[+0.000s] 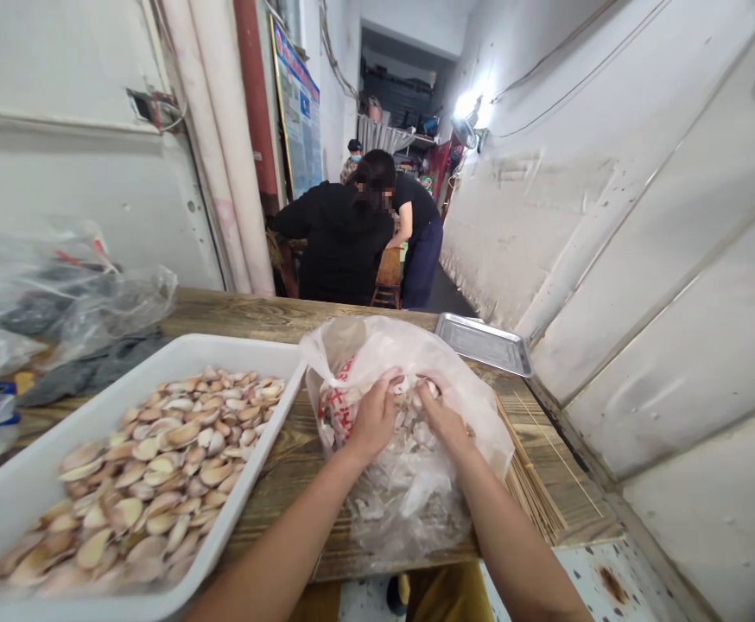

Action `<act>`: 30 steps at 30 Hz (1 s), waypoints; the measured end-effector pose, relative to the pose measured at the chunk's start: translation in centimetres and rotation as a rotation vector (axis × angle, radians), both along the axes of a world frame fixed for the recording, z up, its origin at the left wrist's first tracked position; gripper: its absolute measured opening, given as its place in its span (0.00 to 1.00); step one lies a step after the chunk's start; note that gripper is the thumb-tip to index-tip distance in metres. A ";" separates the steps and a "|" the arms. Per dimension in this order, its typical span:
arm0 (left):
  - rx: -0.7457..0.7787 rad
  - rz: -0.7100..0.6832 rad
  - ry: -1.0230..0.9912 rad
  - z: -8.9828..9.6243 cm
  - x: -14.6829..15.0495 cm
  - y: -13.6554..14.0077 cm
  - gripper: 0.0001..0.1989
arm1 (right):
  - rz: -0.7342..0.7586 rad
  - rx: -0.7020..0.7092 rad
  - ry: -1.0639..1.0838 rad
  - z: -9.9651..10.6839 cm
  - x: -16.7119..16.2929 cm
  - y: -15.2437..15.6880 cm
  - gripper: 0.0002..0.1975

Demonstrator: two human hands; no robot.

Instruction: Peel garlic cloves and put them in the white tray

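Observation:
A white plastic bag (409,337) with red print stands open on the wooden table, with papery garlic skins (409,432) inside. Both my hands reach into its mouth. The fingers of my left hand (376,421) are bent around pale garlic at the bag's middle. Close beside it, my right hand (443,416) has its thumb and fingers closed on a whitish piece of garlic (425,386). My fingertips are partly hidden. To the left sits a white plastic tray (238,347), where many unpeeled garlic cloves (163,458) lie heaped.
Thin bamboo skewers (529,484) lie right of the bag, near a metal tray (485,343) at the far edge. Clear plastic bags (66,294) crowd the left side. Beyond the table are people in dark clothes (345,242) and a wooden stool (388,275). A wall (663,259) borders the right.

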State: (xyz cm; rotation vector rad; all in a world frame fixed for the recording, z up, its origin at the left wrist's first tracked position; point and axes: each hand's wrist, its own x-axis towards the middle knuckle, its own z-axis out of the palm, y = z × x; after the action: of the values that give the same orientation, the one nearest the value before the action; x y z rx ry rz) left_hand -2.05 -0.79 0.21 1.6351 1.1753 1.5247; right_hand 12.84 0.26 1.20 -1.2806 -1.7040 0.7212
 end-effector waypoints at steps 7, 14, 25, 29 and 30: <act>-0.091 -0.145 -0.077 -0.2 0.4 0.1 0.20 | 0.177 0.262 -0.210 -0.8 -1.6 -0.2 0.14; -0.197 -0.153 -0.212 -0.6 0.5 0.6 0.18 | 0.068 0.280 -0.221 0.1 -1.5 -0.5 0.11; -0.280 -0.201 -0.238 0.1 -0.4 0.6 0.18 | 0.210 0.251 -0.144 1.3 -1.6 -0.8 0.13; -0.352 -0.199 -0.369 0.0 -0.1 0.7 0.18 | 0.267 0.186 -0.092 1.5 -1.5 -0.8 0.13; -0.372 -0.216 -0.411 0.0 -0.1 0.8 0.18 | 0.272 0.151 -0.067 1.5 -1.5 -0.8 0.13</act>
State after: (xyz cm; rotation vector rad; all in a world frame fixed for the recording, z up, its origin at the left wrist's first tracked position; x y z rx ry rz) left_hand -2.10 -0.02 0.21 1.0990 0.9511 1.3268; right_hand 11.35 -0.56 2.69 -0.9901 -1.9718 0.6957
